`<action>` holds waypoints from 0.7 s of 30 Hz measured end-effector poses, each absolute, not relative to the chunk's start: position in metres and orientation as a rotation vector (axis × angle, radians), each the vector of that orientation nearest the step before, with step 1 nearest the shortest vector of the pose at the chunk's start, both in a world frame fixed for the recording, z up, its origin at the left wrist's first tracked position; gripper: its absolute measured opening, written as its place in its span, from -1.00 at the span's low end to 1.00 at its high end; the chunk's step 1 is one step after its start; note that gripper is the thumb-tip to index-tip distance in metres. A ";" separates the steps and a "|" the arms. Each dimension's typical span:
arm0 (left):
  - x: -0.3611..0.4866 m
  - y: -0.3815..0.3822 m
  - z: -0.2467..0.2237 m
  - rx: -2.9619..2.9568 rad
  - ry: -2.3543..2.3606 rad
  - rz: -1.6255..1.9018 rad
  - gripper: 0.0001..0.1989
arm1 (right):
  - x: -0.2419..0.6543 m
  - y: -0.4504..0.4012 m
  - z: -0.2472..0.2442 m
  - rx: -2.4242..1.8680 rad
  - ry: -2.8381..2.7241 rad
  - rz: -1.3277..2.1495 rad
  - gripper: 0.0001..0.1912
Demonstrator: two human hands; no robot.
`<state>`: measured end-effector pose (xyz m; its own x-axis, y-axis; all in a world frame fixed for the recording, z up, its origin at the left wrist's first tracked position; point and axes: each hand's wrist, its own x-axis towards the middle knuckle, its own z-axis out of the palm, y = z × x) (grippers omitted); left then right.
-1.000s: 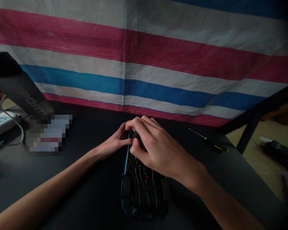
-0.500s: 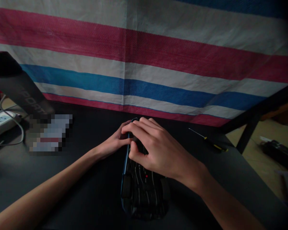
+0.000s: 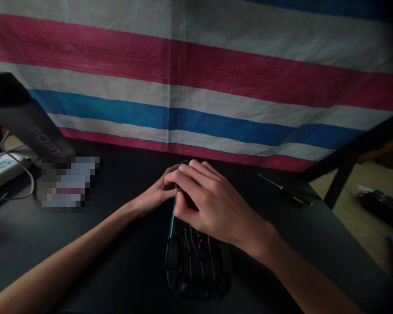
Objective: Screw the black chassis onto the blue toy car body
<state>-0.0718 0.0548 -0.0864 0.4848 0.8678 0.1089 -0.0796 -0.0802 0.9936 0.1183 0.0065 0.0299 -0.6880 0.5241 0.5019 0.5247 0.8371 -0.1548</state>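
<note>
A toy car (image 3: 196,261) lies upside down on the black table, its dark underside up, with a blue body edge along its left side. At the car's far left edge my left hand (image 3: 159,192) is closed, fingers beyond the edge and thumb against the side. Across the far half of the underside reaches my right hand (image 3: 203,196), palm down and fingers curled, thumb bent toward the index finger. What lies under those fingertips is hidden. A small red spot shows on the underside just below the right hand.
A screwdriver (image 3: 284,190) with a black and yellow handle lies to the right on the table (image 3: 124,261). At left are a grey bottle (image 3: 42,122), a white power strip (image 3: 5,168) with a cable and a blurred-out flat item (image 3: 75,181). A striped sheet (image 3: 216,96) hangs behind.
My right hand has shifted very slightly to the left over the car. My left hand and the car stay nearly the same.
</note>
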 end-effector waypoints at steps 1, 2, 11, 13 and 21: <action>-0.071 0.054 -0.085 1.430 0.741 0.921 -0.28 | 0.118 0.007 0.029 -0.791 -2.461 -0.019 -0.81; -0.071 0.053 -0.083 1.417 0.745 0.923 -0.30 | 0.118 0.007 0.027 -0.824 -2.446 -0.030 -0.83; -0.068 0.050 -0.082 1.336 0.689 0.942 -0.25 | 0.123 0.011 0.029 -0.848 -2.441 0.033 -0.88; -0.068 0.050 -0.083 1.326 0.669 0.930 -0.26 | 0.123 0.010 0.031 -0.834 -2.444 0.048 -0.86; -0.069 0.050 -0.084 1.356 0.700 0.920 -0.25 | 0.125 0.009 0.032 -0.817 -2.477 0.058 -0.85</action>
